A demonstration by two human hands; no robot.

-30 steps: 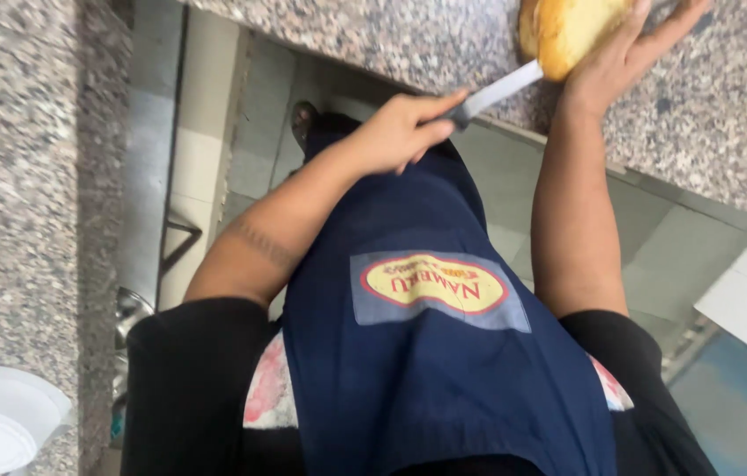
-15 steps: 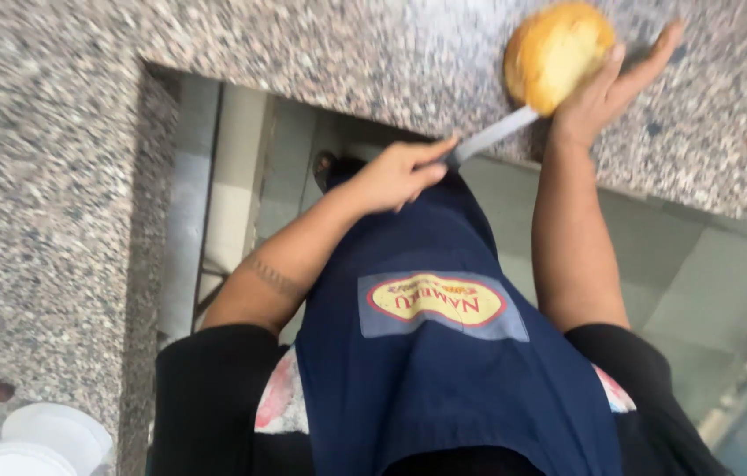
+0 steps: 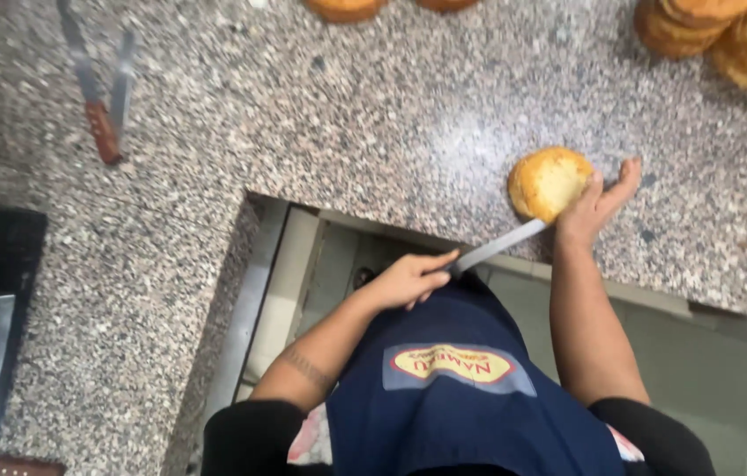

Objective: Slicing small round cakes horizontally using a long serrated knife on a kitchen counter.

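Left hand [image 3: 408, 280] clamped on knife [image 3: 497, 246], blade meeting round bun [image 3: 550, 182] near edge of speckled granite counter [image 3: 347, 132], right hand [image 3: 598, 204] spread open against bun's side, more buns [image 3: 717, 35] stacked beyond.

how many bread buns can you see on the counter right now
About 5: one bun under the right hand, with the left hand holding a knife; two at the top edge; a pile top right, maybe more.

Single head view, looking steeply down, near granite counter [image 3: 373, 132]
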